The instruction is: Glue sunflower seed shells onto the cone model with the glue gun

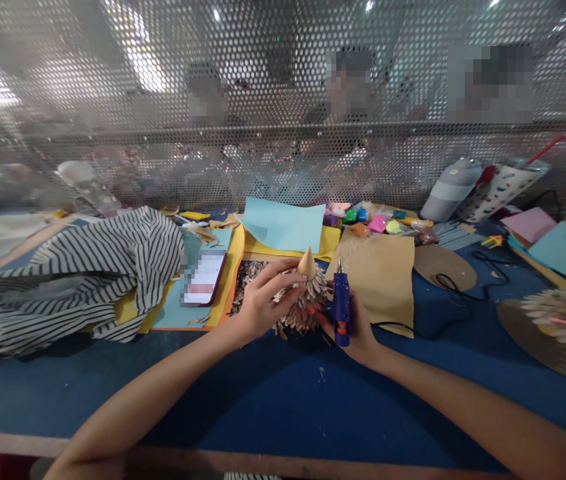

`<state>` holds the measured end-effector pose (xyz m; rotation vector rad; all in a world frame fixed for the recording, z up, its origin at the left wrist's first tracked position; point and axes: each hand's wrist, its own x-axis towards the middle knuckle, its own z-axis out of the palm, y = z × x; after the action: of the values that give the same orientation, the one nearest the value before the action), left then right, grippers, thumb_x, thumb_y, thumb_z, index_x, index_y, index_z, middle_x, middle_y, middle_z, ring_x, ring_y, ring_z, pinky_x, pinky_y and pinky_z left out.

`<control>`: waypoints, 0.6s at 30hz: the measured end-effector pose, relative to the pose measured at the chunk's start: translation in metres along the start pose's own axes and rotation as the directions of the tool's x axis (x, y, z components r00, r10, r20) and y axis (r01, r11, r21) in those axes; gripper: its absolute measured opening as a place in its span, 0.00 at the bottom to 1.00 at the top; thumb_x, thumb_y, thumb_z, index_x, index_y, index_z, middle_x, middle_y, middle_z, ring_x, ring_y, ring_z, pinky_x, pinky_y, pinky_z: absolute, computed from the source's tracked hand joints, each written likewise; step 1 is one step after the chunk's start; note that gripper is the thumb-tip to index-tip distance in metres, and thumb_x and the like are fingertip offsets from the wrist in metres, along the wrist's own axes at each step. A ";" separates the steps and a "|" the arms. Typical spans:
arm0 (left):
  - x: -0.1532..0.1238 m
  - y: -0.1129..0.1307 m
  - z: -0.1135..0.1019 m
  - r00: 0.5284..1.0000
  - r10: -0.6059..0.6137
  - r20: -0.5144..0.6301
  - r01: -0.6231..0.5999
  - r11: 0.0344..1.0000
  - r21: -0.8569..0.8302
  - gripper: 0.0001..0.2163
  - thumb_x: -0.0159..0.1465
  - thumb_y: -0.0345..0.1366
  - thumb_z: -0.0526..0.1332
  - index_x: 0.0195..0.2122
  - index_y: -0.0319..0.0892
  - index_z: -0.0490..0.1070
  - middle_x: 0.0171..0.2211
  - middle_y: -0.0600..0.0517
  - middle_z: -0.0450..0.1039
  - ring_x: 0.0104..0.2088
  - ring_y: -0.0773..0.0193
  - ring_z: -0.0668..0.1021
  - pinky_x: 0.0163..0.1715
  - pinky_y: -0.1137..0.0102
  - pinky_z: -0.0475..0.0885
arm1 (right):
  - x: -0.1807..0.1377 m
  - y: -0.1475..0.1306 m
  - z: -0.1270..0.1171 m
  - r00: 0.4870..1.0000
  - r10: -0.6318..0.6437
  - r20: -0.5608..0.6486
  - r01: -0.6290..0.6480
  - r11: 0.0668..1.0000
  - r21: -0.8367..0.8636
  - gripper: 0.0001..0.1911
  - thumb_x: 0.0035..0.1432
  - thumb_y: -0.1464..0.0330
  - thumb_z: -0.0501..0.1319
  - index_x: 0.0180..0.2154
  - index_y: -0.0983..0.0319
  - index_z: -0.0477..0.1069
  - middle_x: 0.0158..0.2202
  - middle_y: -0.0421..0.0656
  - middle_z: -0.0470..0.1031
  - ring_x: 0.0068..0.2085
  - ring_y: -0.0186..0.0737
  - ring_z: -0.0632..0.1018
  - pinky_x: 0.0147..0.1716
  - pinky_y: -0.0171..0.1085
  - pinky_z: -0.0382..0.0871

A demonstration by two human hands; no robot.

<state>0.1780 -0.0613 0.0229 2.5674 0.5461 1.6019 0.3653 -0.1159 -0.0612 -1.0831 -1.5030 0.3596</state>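
Two grips, left fingers (277, 283) curled on scaled craft cone (305, 300), right fingers (357, 313) clasping blue glue gun (341, 310)

No writing is legible; not on the pixelated phone screen (204, 278), nor the glue gun (341, 303).

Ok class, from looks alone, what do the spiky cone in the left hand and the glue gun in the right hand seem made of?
The spiky cone seems built from overlapping thin wood or seed-like scales, matte tan with reddish marks; its smooth tip may be wood or card. The glue gun looks like glossy blue moulded plastic, with a metal-looking nozzle.
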 end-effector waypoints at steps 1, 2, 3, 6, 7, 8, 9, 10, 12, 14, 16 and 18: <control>0.000 0.000 0.000 1.000 0.000 0.000 0.000 1.000 0.000 0.06 0.64 0.27 0.62 0.42 0.40 0.72 0.46 0.45 0.74 0.46 0.63 0.79 0.43 0.68 0.79 | 0.000 0.001 0.000 1.000 0.005 -0.007 -0.005 1.000 0.007 0.21 0.53 0.62 0.67 0.47 0.54 0.64 0.40 0.42 0.74 0.39 0.45 0.79 0.40 0.46 0.78; 0.000 0.000 0.000 1.000 0.000 -0.001 0.000 1.000 0.000 0.06 0.64 0.27 0.62 0.42 0.40 0.72 0.45 0.45 0.74 0.46 0.64 0.79 0.43 0.68 0.79 | -0.001 0.001 0.001 1.000 0.005 -0.013 -0.005 1.000 0.012 0.21 0.53 0.62 0.68 0.47 0.54 0.64 0.40 0.42 0.74 0.38 0.44 0.79 0.39 0.46 0.78; 0.000 0.000 0.000 1.000 0.000 -0.001 0.000 1.000 -0.001 0.06 0.64 0.27 0.62 0.42 0.39 0.72 0.45 0.45 0.74 0.46 0.64 0.79 0.43 0.68 0.79 | -0.001 0.001 0.001 1.000 0.005 -0.019 -0.005 1.000 0.012 0.21 0.53 0.61 0.68 0.46 0.54 0.64 0.39 0.41 0.74 0.37 0.44 0.79 0.38 0.45 0.78; 0.000 -0.001 0.000 1.000 -0.001 -0.004 0.001 1.000 -0.009 0.05 0.65 0.27 0.62 0.42 0.40 0.72 0.45 0.45 0.75 0.47 0.63 0.79 0.44 0.67 0.79 | 0.000 -0.001 0.001 1.000 0.010 -0.016 -0.010 1.000 -0.005 0.21 0.54 0.61 0.67 0.47 0.54 0.63 0.38 0.41 0.74 0.37 0.44 0.79 0.37 0.45 0.78; -0.001 -0.001 0.000 1.000 -0.001 -0.006 0.001 1.000 -0.012 0.05 0.65 0.28 0.62 0.42 0.40 0.72 0.45 0.45 0.75 0.47 0.63 0.79 0.44 0.67 0.79 | 0.000 -0.002 0.001 1.000 0.010 -0.014 -0.011 1.000 -0.014 0.21 0.54 0.60 0.67 0.47 0.54 0.63 0.38 0.42 0.74 0.37 0.44 0.79 0.38 0.45 0.78; -0.001 -0.001 0.001 1.000 -0.002 -0.008 0.002 1.000 -0.015 0.05 0.65 0.28 0.62 0.42 0.40 0.72 0.45 0.45 0.75 0.47 0.63 0.79 0.44 0.67 0.79 | 0.001 -0.003 0.001 1.000 0.006 -0.014 -0.006 1.000 -0.022 0.21 0.54 0.60 0.67 0.47 0.54 0.63 0.38 0.42 0.74 0.37 0.44 0.79 0.38 0.46 0.78; -0.001 -0.001 0.001 1.000 -0.001 -0.011 0.000 1.000 -0.018 0.05 0.65 0.28 0.62 0.42 0.40 0.72 0.45 0.45 0.75 0.47 0.63 0.79 0.44 0.67 0.79 | 0.002 -0.003 0.000 1.000 -0.003 -0.011 0.003 1.000 -0.028 0.20 0.54 0.60 0.67 0.47 0.55 0.63 0.38 0.41 0.74 0.37 0.44 0.79 0.37 0.46 0.79; -0.001 -0.001 0.001 1.000 0.000 -0.014 -0.001 1.000 -0.020 0.05 0.65 0.28 0.62 0.42 0.40 0.72 0.45 0.45 0.75 0.47 0.63 0.79 0.44 0.67 0.79 | 0.002 -0.004 0.000 1.000 -0.013 -0.006 0.013 0.999 -0.032 0.20 0.54 0.61 0.67 0.47 0.55 0.63 0.38 0.41 0.74 0.37 0.44 0.79 0.37 0.45 0.79; -0.001 -0.002 0.002 1.000 0.002 -0.018 -0.002 1.000 -0.021 0.05 0.65 0.28 0.62 0.42 0.40 0.72 0.45 0.45 0.75 0.47 0.63 0.79 0.43 0.67 0.79 | 0.003 -0.005 -0.001 1.000 -0.021 0.002 0.021 0.999 -0.033 0.20 0.55 0.61 0.66 0.47 0.54 0.63 0.38 0.41 0.74 0.36 0.43 0.79 0.36 0.45 0.79; -0.001 -0.002 0.002 1.000 0.003 -0.019 -0.003 1.000 -0.016 0.05 0.65 0.28 0.61 0.42 0.41 0.72 0.45 0.45 0.75 0.46 0.63 0.79 0.43 0.67 0.80 | 0.003 -0.005 -0.001 1.000 -0.015 0.000 0.015 0.999 -0.029 0.20 0.54 0.62 0.67 0.47 0.54 0.63 0.38 0.42 0.74 0.37 0.44 0.79 0.36 0.44 0.79; -0.001 -0.002 0.002 1.000 0.007 -0.016 -0.007 1.000 -0.013 0.05 0.65 0.28 0.61 0.42 0.41 0.71 0.45 0.46 0.75 0.46 0.64 0.79 0.43 0.68 0.80 | 0.002 -0.004 -0.001 1.000 -0.012 -0.010 0.011 1.000 -0.027 0.20 0.54 0.62 0.67 0.47 0.54 0.63 0.39 0.43 0.74 0.37 0.44 0.79 0.36 0.45 0.79; -0.001 -0.002 0.002 1.000 0.011 -0.012 -0.011 1.000 -0.010 0.05 0.65 0.29 0.61 0.42 0.42 0.71 0.45 0.46 0.75 0.46 0.64 0.79 0.42 0.68 0.79 | 0.002 -0.004 -0.001 1.000 -0.017 -0.009 0.017 0.999 -0.028 0.21 0.54 0.62 0.67 0.47 0.55 0.64 0.38 0.43 0.74 0.36 0.45 0.79 0.36 0.46 0.79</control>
<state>0.1785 -0.0596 0.0210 2.5598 0.5245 1.6206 0.3651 -0.1171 -0.0566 -1.0918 -1.5118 0.3221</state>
